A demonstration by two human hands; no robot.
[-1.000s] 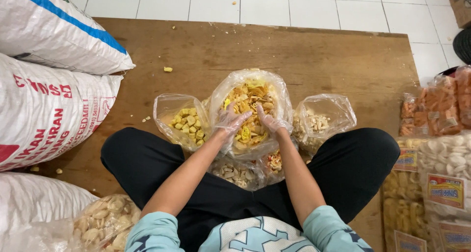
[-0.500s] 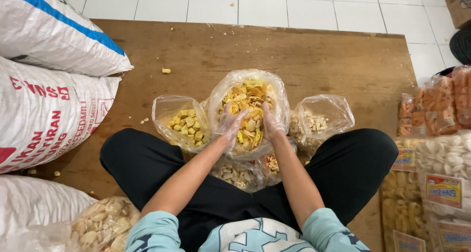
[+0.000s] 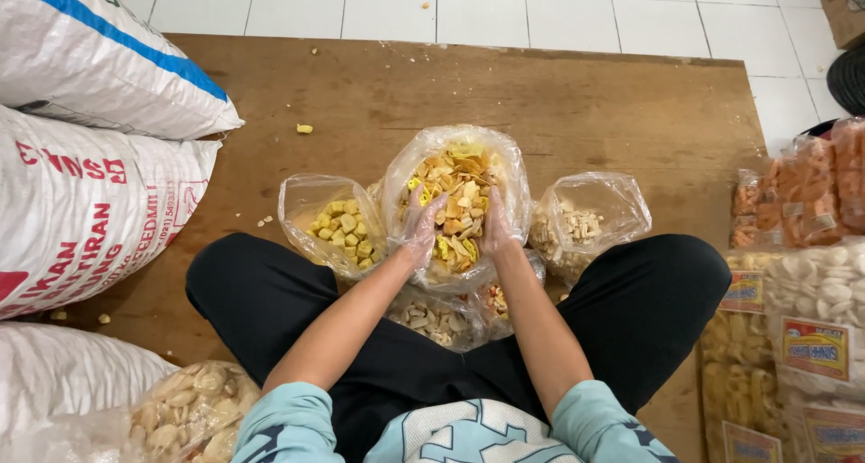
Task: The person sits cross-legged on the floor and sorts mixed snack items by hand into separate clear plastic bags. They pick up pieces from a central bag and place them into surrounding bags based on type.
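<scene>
Head view looks straight down on a person sitting cross-legged on a wooden board (image 3: 577, 103), and both hands are deep in the big clear bag of mixed yellow and orange crackers (image 3: 457, 206) at the centre, just in front of the knees. Left hand (image 3: 420, 224), in a thin clear glove, sits at the bag's 8 o'clock side, fingers spread and loosely curled down into the crackers; whether it grips any cannot be told. Right hand (image 3: 496, 222), gloved the same way, lies at the 4 o'clock side, palm in against the heap, fingers open and pointing toward 12. At 9 o'clock from the big bag, touching it, stands a smaller bag of yellow cubes (image 3: 341, 229); at 3 o'clock, a bag of pale chips (image 3: 586, 220). Tucked under the wrists at 6 o'clock lies a bag of beige pieces (image 3: 435, 319). Far out at 9 o'clock, white woven sacks (image 3: 90, 184) are stacked up; at 3 o'clock, sealed packs of orange and white crackers (image 3: 811, 247) line the edge. Loose crumbs (image 3: 305, 129) dot the board at 11 o'clock.
</scene>
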